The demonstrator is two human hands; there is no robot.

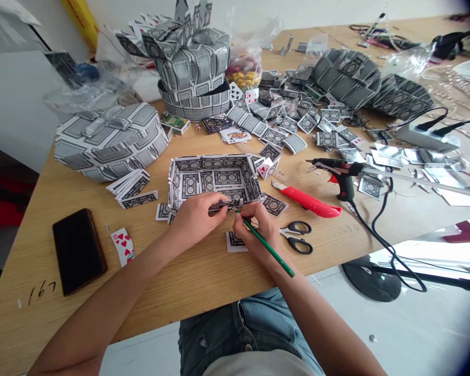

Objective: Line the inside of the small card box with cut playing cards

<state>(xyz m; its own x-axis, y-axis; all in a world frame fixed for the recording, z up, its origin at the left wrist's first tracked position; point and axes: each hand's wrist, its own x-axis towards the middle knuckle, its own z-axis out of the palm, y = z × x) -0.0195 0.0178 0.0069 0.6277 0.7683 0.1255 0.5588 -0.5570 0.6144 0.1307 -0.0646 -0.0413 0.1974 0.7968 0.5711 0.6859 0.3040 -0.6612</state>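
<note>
At wooden table [203, 274], white floor [450, 318]: right fingers [256, 210] grip pencil [269, 247], left fingers [215, 198] perhaps box [219, 162].

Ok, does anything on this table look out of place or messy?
Yes. Loose cards lie strewn beyond the open card box, many overlapping at odd angles. The ten of hearts beside the phone also looks bent, lying face up apart from that spread.

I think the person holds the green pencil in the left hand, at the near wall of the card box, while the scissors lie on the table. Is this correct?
Not quite: the head view shows the green pencil in the right hand, not the left hand. It is at the near wall of the card box, and the scissors lie on the table.
</note>
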